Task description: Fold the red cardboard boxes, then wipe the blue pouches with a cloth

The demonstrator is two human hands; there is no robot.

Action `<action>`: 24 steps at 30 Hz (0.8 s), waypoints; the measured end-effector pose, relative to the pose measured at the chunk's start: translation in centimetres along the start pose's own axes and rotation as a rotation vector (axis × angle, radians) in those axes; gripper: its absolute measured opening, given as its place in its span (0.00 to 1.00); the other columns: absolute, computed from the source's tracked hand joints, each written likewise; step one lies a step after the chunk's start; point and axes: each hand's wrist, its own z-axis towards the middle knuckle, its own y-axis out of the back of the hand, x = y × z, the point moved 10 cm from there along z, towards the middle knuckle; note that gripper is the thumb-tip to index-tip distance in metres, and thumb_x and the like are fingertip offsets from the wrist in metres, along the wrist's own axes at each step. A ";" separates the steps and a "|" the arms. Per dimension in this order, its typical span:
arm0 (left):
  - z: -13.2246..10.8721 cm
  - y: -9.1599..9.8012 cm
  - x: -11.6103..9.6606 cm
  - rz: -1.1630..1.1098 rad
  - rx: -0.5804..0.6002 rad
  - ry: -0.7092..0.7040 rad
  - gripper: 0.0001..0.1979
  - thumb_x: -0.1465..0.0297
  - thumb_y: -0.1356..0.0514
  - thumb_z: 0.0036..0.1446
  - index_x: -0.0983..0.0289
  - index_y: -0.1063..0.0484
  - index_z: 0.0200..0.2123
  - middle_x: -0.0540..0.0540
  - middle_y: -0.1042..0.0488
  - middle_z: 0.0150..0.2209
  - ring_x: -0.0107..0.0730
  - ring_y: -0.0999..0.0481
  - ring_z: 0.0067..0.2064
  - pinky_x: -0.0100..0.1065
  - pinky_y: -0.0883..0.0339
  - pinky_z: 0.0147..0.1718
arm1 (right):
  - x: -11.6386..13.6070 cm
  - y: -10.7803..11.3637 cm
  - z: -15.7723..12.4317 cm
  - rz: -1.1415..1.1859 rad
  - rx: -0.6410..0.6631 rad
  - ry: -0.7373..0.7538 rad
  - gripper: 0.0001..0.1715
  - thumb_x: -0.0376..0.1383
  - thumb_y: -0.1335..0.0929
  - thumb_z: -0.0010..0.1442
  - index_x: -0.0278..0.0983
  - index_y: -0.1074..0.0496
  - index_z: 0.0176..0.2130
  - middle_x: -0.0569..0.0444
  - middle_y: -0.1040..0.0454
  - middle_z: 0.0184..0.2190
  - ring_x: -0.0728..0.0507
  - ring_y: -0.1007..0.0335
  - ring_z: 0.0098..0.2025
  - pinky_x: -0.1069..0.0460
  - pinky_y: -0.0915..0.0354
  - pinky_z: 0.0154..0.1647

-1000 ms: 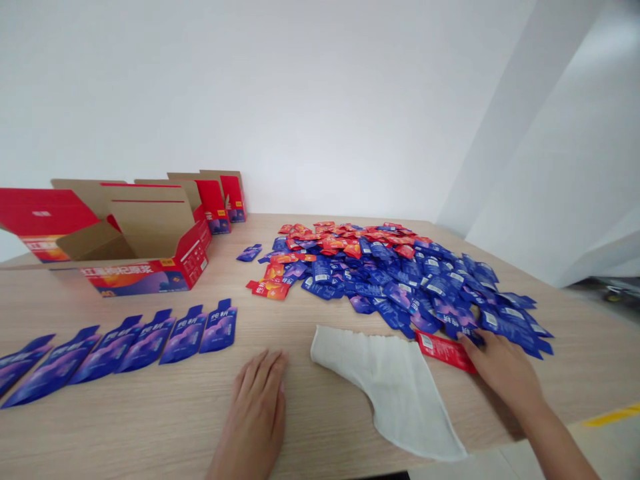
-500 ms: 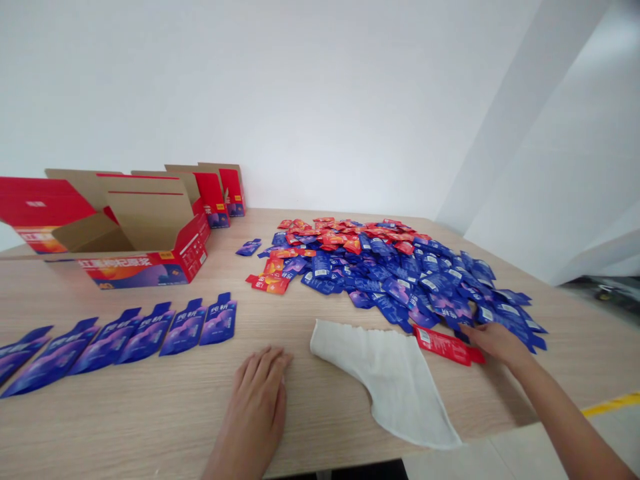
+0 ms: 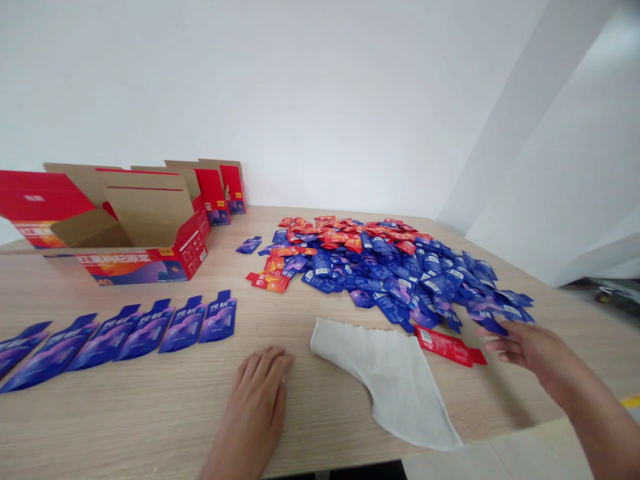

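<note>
Light wood-grain surface, white wall behind. Far left: open red corrugated cartons, one in front, others lined up behind it, flaps up, tan inside. Centre to right: large loose heap of foil sachets, mostly blue, red-orange ones toward the far side. Near left: row of six blue sachets side by side, all tilted the same way, leftmost at the frame edge. One small blue sachet sits alone between the front carton and the heap. Near centre: frayed white cloth lying flat. Red sachet lies at the cloth's right edge, white label up.

Hands well apart. Left hand rests flat on the surface, open, empty, between the blue row and the cloth. Right hand is open, fingers loosely curled, just right of the red sachet at the heap's near edge, nothing visibly held.
</note>
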 end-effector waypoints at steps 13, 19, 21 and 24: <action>-2.2 -2.9 -0.8 -0.997 0.215 0.735 0.28 0.44 0.44 0.65 0.56 0.25 0.57 0.55 0.20 0.54 0.43 0.23 0.59 0.43 0.31 0.61 | 0.1 -22.6 -27.6 0.423 1.134 -0.252 0.41 0.66 0.30 0.60 0.37 0.26 0.54 0.49 0.18 0.33 0.46 0.20 0.24 0.58 0.32 0.20; -1.8 -4.1 0.8 -1.088 0.163 0.794 0.31 0.43 0.40 0.60 0.62 0.24 0.50 0.55 0.19 0.38 0.41 0.19 0.41 0.37 0.24 0.39 | -1.9 -24.5 -29.1 0.243 1.176 -0.153 0.45 0.72 0.34 0.58 0.40 0.25 0.53 0.50 0.18 0.34 0.45 0.19 0.25 0.59 0.40 0.17; -1.1 -3.5 1.4 -1.009 0.176 0.744 0.28 0.45 0.41 0.61 0.63 0.24 0.50 0.55 0.19 0.36 0.41 0.19 0.39 0.38 0.24 0.38 | -1.8 -23.4 -27.8 0.133 1.112 -0.044 0.42 0.71 0.35 0.60 0.38 0.23 0.46 0.51 0.19 0.32 0.46 0.22 0.23 0.58 0.43 0.17; 0.0 -2.0 2.3 -0.762 0.156 0.630 0.22 0.53 0.45 0.65 0.61 0.23 0.51 0.57 0.17 0.44 0.45 0.17 0.48 0.44 0.24 0.50 | -0.3 -19.8 -23.9 0.004 0.843 0.169 0.34 0.65 0.37 0.66 0.41 0.21 0.44 0.54 0.21 0.31 0.47 0.27 0.25 0.55 0.37 0.22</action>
